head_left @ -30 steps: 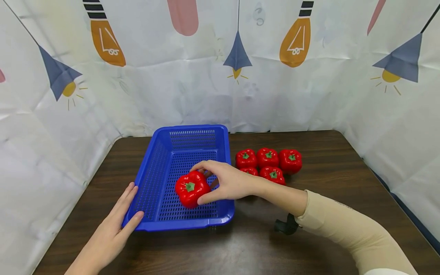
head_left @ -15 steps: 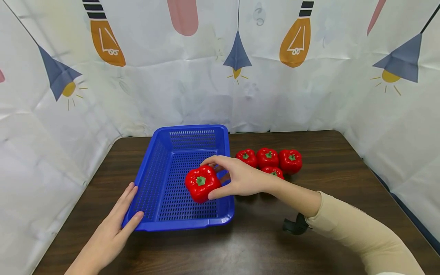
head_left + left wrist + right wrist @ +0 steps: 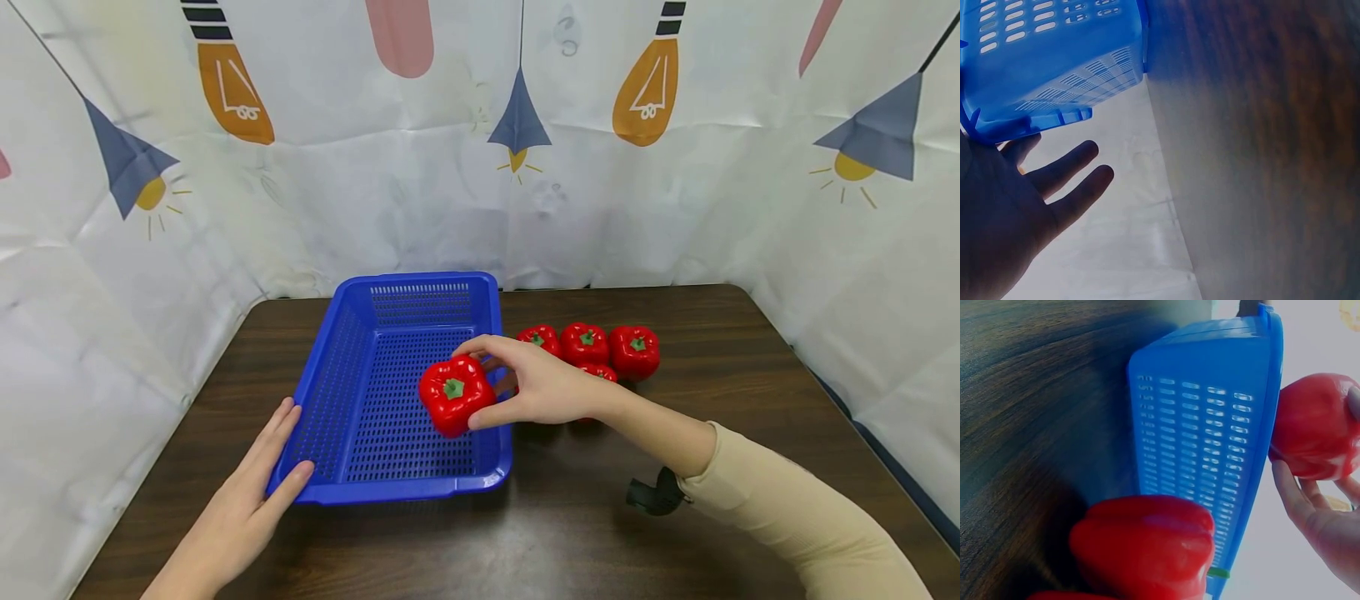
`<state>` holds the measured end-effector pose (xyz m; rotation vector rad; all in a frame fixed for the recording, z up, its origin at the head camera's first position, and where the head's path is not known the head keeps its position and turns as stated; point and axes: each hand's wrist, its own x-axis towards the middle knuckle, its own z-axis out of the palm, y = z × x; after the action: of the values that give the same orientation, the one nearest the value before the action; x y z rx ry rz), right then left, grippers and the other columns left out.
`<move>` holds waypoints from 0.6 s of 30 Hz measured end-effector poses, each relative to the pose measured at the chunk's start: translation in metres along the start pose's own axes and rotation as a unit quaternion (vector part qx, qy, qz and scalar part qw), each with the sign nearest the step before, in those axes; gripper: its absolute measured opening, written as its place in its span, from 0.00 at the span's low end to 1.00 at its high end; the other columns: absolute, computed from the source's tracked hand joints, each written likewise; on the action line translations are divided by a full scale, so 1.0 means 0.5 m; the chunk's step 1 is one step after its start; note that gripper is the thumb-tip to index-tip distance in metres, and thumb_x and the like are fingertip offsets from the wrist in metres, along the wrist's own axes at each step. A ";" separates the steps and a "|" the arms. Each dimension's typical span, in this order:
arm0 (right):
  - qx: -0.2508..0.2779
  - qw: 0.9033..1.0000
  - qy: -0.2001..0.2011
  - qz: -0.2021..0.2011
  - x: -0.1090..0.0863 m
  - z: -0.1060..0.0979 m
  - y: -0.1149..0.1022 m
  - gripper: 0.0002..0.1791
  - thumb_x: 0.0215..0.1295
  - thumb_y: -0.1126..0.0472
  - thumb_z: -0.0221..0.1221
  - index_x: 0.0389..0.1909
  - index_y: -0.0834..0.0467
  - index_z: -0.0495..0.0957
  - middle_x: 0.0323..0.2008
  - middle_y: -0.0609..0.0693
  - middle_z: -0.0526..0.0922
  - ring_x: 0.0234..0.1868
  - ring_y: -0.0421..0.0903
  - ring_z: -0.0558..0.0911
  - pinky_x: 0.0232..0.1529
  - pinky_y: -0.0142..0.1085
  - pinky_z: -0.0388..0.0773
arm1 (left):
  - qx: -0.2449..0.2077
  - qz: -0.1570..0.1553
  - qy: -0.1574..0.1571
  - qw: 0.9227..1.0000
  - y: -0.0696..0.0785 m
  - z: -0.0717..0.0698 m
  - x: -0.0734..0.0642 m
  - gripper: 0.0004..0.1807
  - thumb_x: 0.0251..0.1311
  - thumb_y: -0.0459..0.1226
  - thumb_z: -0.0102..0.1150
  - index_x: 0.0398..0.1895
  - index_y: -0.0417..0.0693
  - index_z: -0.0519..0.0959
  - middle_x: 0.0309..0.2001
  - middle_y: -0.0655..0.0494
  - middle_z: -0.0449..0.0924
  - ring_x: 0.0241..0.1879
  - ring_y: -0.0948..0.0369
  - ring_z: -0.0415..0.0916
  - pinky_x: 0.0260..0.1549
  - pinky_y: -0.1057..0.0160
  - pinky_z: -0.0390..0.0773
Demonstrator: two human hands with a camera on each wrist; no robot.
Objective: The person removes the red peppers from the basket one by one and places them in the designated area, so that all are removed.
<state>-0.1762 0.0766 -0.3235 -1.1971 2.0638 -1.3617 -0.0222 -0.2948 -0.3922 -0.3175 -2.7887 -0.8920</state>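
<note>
My right hand [image 3: 543,385] holds a red bell pepper [image 3: 442,404] by its side, thumb in front and fingers behind, over the right part of a blue plastic basket [image 3: 382,490]. The green stem faces up toward the head camera. In the right wrist view, this pepper [image 3: 1313,425] is above the basket's rim level. My left hand [image 3: 243,504] rests against the basket's near left corner, with its fingers straight along the outer side. Left wrist view: those fingers [image 3: 1079,194] stretch out beside the rim, curled round nothing.
Several more red peppers [image 3: 634,353] stand on the dark wooden table [image 3: 525,550], right of the basket, some partly hidden behind the right arm. One pepper [image 3: 1147,547] sits close to the basket's side wall. A white printed curtain [image 3: 420,208] hangs round the table's far side.
My right hand has moved to the right and slightly toward the far side, carrying the pepper with it over the basket. The left hand and the basket have stayed put.
</note>
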 end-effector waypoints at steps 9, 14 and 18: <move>0.013 1.000 0.003 0.005 -0.012 -0.012 0.005 0.36 0.61 0.56 0.74 0.68 0.48 0.69 0.60 0.44 0.77 0.59 0.47 0.77 0.51 0.46 0.84 | 0.000 0.002 0.001 1.000 -0.002 0.000 0.000 0.39 0.77 0.39 0.54 0.84 0.56 0.48 0.83 0.58 0.40 0.80 0.60 0.40 0.63 0.84 0.40; 0.014 1.000 0.009 0.014 -0.022 -0.016 0.004 0.36 0.61 0.56 0.74 0.68 0.49 0.69 0.59 0.44 0.77 0.58 0.47 0.78 0.52 0.45 0.83 | 0.000 0.007 0.004 1.000 -0.001 0.000 0.001 0.39 0.77 0.39 0.54 0.84 0.56 0.49 0.83 0.57 0.41 0.80 0.62 0.40 0.63 0.84 0.40; 0.008 1.000 0.015 0.010 -0.028 -0.022 0.003 0.36 0.61 0.55 0.74 0.68 0.48 0.70 0.59 0.44 0.78 0.57 0.47 0.79 0.52 0.46 0.83 | -0.002 0.007 0.005 1.000 -0.001 0.001 0.001 0.38 0.77 0.39 0.54 0.84 0.56 0.49 0.83 0.57 0.41 0.80 0.62 0.40 0.63 0.84 0.40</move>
<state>-0.1767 0.0945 -0.3216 -1.1536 2.0760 -1.3911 -0.0228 -0.2947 -0.3925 -0.3318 -2.7721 -0.8930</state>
